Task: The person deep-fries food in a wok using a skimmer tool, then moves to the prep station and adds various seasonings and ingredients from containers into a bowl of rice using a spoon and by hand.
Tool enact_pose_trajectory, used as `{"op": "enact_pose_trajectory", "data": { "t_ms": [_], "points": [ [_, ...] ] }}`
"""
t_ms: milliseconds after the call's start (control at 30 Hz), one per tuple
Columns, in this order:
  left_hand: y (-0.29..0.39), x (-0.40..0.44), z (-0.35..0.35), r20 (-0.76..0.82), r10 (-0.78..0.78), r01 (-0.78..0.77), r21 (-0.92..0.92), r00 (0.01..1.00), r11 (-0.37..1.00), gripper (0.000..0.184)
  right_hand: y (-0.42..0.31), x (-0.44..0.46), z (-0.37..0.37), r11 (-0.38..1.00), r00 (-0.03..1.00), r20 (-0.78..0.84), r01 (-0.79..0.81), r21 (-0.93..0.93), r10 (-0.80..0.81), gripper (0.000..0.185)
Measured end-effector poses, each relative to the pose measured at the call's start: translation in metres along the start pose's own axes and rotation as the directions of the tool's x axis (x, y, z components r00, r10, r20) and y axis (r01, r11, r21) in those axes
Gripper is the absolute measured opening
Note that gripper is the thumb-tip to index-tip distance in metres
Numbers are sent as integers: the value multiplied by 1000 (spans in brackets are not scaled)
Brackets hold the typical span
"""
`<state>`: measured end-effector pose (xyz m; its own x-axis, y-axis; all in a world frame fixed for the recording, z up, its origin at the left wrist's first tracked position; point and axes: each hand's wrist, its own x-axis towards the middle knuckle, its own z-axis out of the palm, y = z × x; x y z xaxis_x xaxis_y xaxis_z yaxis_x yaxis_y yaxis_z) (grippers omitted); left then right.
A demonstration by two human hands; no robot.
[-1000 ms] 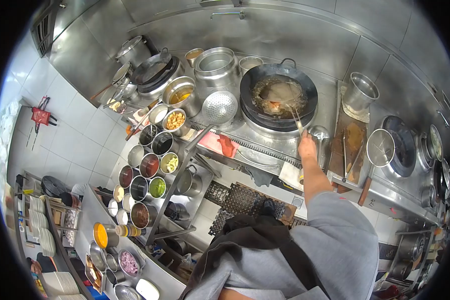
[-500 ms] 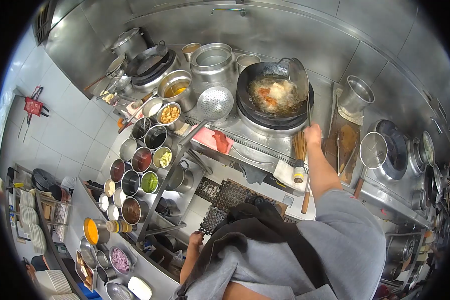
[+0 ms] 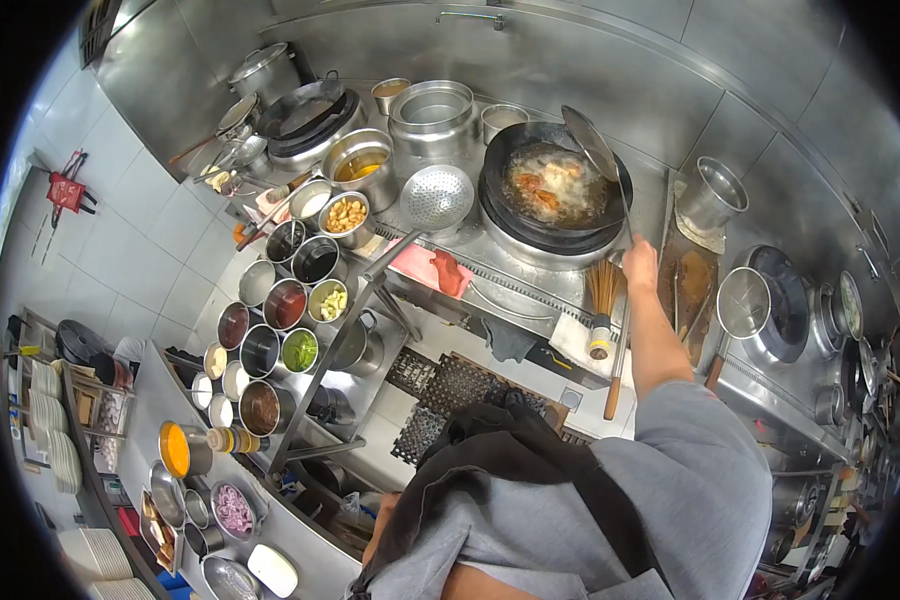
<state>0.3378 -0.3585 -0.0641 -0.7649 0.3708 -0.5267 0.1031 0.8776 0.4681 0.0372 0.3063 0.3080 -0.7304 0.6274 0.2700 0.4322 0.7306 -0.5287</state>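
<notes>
My right hand (image 3: 640, 264) is closed around the handle of a round skimmer (image 3: 590, 143). The skimmer is tilted up over the back right rim of a black wok (image 3: 498, 197). Inside the wok, orange-brown and pale pieces of food (image 3: 540, 192) sit in bubbling oil. Just left of my right forearm are a bamboo brush (image 3: 602, 290) and a wooden-handled tool (image 3: 613, 398) at the stove's front edge. My left hand (image 3: 386, 506) hangs low beside the dark apron, which hides most of it; its fingers do not show clearly.
A perforated ladle (image 3: 437, 198) rests left of the wok. Several metal pots of sauces and ingredients, including a pot of fried pieces (image 3: 346, 218), crowd the left side. Further right are a mesh strainer (image 3: 744, 302) and a tall metal pot (image 3: 718, 186). A rubber mat (image 3: 457, 385) covers the floor.
The skimmer has risen and shifted slightly left, away from the food. My right hand has moved a little right. My left hand has dropped lower and is more hidden.
</notes>
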Motion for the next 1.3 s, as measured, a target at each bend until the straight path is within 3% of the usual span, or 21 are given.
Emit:
{"op": "enact_pose_trajectory", "data": {
  "t_ms": [167,267,333,567,633,667,700,800,900,967,1000,1067,1133,1167,1300],
  "points": [
    [-12,-4,5,-42,75,-74,15,996,997,25,10,-25,-21,998,998,37,47,-33,-45,33],
    [-12,-2,-1,-114,204,-206,0,972,979,26,11,-43,-40,997,994,70,81,-20,-79,33],
    [-13,12,1,-30,118,-118,27,993,993,26,7,-49,-50,996,986,144,90,-9,-87,34],
    [-8,52,-16,45,-9,6,66,999,998,26,10,-30,-20,964,970,116,229,-137,-214,29],
    [-4,58,-26,81,-159,162,-31,984,986,26,0,-21,-10,963,977,158,177,-203,-146,30],
    [-1,60,-31,157,-428,456,-296,890,839,26,1,-11,2,964,976,136,193,-185,-169,35],
    [-1,54,-37,156,-433,460,-292,888,839,26,3,-2,9,965,976,138,190,-180,-167,35],
    [33,30,-84,9,-230,224,-267,973,937,24,-14,14,14,977,981,78,184,-107,-176,40],
    [56,23,-101,58,-410,386,-474,910,791,22,-18,25,17,978,981,100,176,-108,-165,42],
    [62,17,-99,56,-419,391,-488,906,781,25,-17,21,11,985,983,72,172,-23,-170,41],
    [52,23,-89,43,-362,345,-416,931,841,26,-19,16,5,987,985,64,160,25,-162,39],
    [3,44,-30,-11,-79,79,-58,997,995,28,-12,11,5,989,987,63,149,22,-150,39],
    [17,41,-36,-18,188,-177,258,982,950,30,-3,4,1,991,990,58,131,15,-132,38],
    [17,39,-33,68,132,-145,260,989,955,31,0,-1,-2,991,990,48,131,22,-132,38],
    [9,43,-18,75,167,-180,256,983,950,30,11,-12,-10,990,990,21,141,20,-142,37]
  ]
}}
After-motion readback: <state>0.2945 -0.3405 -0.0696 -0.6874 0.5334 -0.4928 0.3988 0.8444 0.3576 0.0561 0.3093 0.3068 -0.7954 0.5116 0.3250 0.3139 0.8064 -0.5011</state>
